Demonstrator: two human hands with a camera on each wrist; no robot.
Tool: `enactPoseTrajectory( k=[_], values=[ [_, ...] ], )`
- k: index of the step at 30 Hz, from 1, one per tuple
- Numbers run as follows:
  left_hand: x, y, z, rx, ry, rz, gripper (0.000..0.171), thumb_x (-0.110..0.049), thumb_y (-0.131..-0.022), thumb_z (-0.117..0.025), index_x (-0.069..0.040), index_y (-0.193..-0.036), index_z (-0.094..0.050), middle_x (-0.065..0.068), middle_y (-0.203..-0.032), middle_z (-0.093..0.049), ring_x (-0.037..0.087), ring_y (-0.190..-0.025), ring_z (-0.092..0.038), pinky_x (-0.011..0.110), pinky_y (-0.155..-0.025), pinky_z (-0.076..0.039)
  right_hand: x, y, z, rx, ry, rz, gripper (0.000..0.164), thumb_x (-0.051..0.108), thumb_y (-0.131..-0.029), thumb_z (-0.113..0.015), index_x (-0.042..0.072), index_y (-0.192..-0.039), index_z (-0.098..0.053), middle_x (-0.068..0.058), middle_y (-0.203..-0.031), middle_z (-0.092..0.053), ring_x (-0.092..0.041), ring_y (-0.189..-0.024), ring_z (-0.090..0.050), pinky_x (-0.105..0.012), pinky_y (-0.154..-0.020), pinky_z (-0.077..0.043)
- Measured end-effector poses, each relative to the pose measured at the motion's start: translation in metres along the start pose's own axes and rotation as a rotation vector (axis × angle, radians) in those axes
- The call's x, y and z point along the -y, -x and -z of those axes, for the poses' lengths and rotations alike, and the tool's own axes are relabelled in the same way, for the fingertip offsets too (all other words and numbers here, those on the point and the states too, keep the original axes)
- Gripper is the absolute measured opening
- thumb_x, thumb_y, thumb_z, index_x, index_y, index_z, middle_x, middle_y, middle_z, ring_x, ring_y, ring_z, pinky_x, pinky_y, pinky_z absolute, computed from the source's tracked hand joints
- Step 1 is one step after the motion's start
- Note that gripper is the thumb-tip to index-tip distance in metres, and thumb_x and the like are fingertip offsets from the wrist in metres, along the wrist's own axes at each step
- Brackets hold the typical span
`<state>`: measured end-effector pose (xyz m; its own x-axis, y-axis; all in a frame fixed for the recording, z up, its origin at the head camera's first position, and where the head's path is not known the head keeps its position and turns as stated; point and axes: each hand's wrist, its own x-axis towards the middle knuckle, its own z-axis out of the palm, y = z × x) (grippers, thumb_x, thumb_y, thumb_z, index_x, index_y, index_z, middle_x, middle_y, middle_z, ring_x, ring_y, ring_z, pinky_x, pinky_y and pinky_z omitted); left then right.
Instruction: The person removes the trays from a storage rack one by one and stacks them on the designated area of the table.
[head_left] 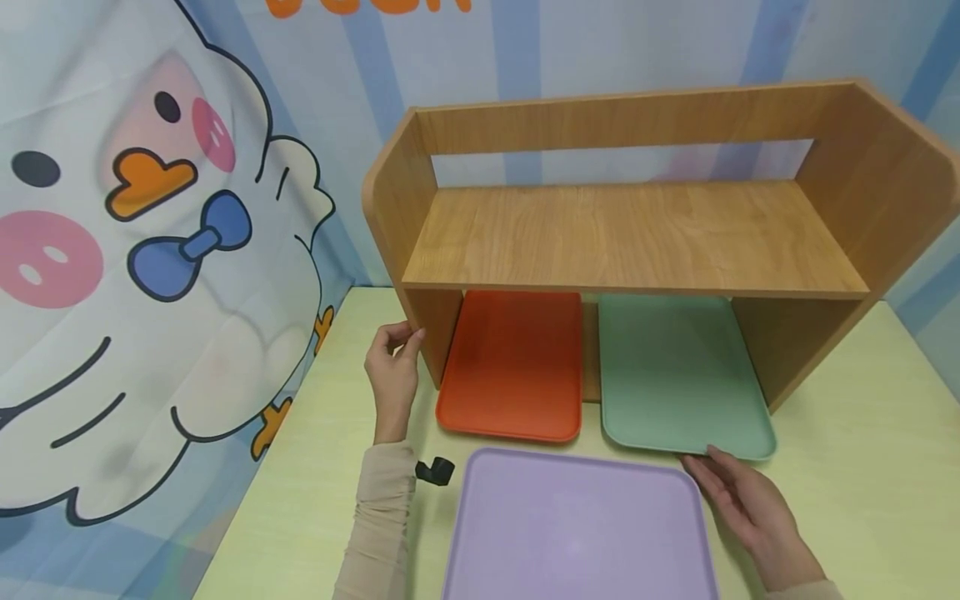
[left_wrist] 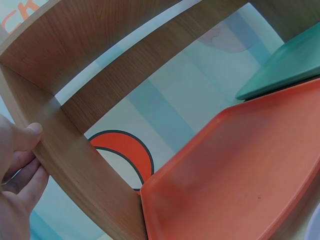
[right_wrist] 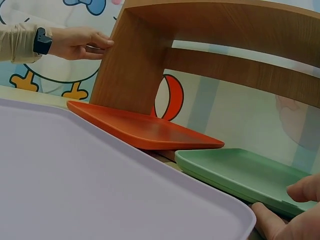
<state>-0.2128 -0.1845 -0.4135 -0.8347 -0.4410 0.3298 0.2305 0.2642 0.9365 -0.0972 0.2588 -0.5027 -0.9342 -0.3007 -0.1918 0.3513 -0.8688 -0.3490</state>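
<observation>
Your left grip (head_left: 393,375) holds the wooden shelf (head_left: 630,237) by its left side; your right grip (head_left: 753,512) pinches the green tray (head_left: 681,375) jutting from beneath that shelf. Orange lettering (head_left: 399,7) behind it reads "CK."

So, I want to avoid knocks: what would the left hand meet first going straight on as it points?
Probably the brown wooden shelf's upright left side panel: the left hand is touching its front edge.
</observation>
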Motion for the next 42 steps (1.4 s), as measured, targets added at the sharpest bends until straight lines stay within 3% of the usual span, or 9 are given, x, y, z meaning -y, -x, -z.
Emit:
enactPoseTrajectory(
  k=[8, 15, 21, 27, 33, 36, 39, 42],
  values=[
    [-0.0005, 0.0, -0.0007, -0.001, -0.012, 0.013, 0.022, -0.014, -0.087, -0.07, -0.001, -0.103, -0.063, 0.013, -0.098, -0.064, 0.017, -0.094, -0.06, 0.033, -0.088, -0.054, -0.0016, -0.0029, -0.0034, -0.068, 0.034, 0.026, 0.018, -0.004, -0.099, -0.037, -0.002, -0.099, -0.055, -0.028, -0.101, -0.062, -0.032, -0.097, -0.067, -0.03, -0.101, -0.045],
    [0.0011, -0.0002, -0.0011, -0.001, -0.011, 0.041, 0.026, -0.015, -0.087, -0.07, 0.0, -0.107, -0.063, 0.016, -0.103, -0.063, 0.022, -0.097, -0.059, 0.035, -0.09, -0.053, -0.0012, -0.0041, -0.0017, -0.101, -0.005, -0.003, 0.019, -0.005, -0.099, -0.037, -0.002, -0.098, -0.055, -0.029, -0.099, -0.063, -0.033, -0.095, -0.068, -0.03, -0.102, -0.044],
    [0.0006, -0.0002, -0.0013, -0.003, -0.013, 0.032, 0.024, -0.015, -0.087, -0.07, -0.001, -0.105, -0.063, 0.015, -0.101, -0.064, 0.022, -0.097, -0.059, 0.035, -0.089, -0.053, -0.0005, -0.0047, -0.0001, -0.136, -0.007, -0.012, 0.011, -0.007, -0.098, -0.037, -0.001, -0.105, -0.044, -0.028, -0.098, -0.064, -0.034, -0.094, -0.068, -0.031, -0.102, -0.044],
    [-0.0007, 0.0002, -0.001, -0.005, -0.02, 0.015, 0.022, -0.015, -0.087, -0.07, -0.002, -0.103, -0.063, 0.012, -0.098, -0.064, 0.018, -0.094, -0.06, 0.034, -0.089, -0.053, 0.0015, -0.0054, -0.0001, -0.194, -0.023, -0.023, 0.02, -0.008, -0.097, -0.039, 0.001, -0.114, -0.032, -0.028, -0.096, -0.064, -0.035, -0.093, -0.068, -0.031, -0.103, -0.043],
    [-0.0007, 0.0, -0.0002, -0.004, -0.019, 0.02, 0.021, -0.015, -0.088, -0.069, -0.002, -0.104, -0.063, 0.011, -0.099, -0.063, 0.017, -0.094, -0.059, 0.033, -0.089, -0.053, 0.0028, -0.0031, 0.0015, -0.167, -0.084, -0.011, 0.027, -0.009, -0.098, -0.037, 0.002, -0.12, -0.027, -0.03, -0.098, -0.063, -0.038, -0.095, -0.067, -0.035, -0.106, -0.041],
    [-0.0006, 0.0001, 0.0, -0.005, -0.019, 0.022, 0.021, -0.014, -0.088, -0.069, -0.002, -0.104, -0.062, 0.011, -0.099, -0.063, 0.017, -0.094, -0.059, 0.033, -0.089, -0.053, 0.0028, -0.0011, 0.0008, -0.129, -0.121, -0.015, 0.018, -0.008, -0.099, -0.034, -0.004, -0.114, -0.041, -0.032, -0.1, -0.062, -0.04, -0.096, -0.066, -0.035, -0.105, -0.042],
    [-0.0005, 0.0003, -0.0001, -0.004, -0.021, 0.018, 0.022, -0.015, -0.088, -0.069, -0.002, -0.104, -0.062, 0.012, -0.099, -0.063, 0.018, -0.095, -0.059, 0.033, -0.089, -0.053, 0.0026, 0.0012, 0.0006, -0.095, -0.149, -0.01, 0.022, -0.008, -0.099, -0.034, -0.008, -0.1, -0.055, -0.034, -0.101, -0.061, -0.041, -0.097, -0.066, -0.037, -0.104, -0.042],
    [-0.0006, 0.0005, 0.0, -0.002, -0.015, 0.024, 0.023, -0.015, -0.087, -0.07, -0.001, -0.105, -0.063, 0.013, -0.1, -0.063, 0.019, -0.095, -0.059, 0.034, -0.089, -0.053, 0.0024, 0.003, 0.002, -0.075, -0.171, -0.007, 0.024, -0.008, -0.099, -0.034, -0.008, -0.096, -0.058, -0.036, -0.101, -0.06, -0.041, -0.098, -0.065, -0.038, -0.104, -0.043]
  ],
)
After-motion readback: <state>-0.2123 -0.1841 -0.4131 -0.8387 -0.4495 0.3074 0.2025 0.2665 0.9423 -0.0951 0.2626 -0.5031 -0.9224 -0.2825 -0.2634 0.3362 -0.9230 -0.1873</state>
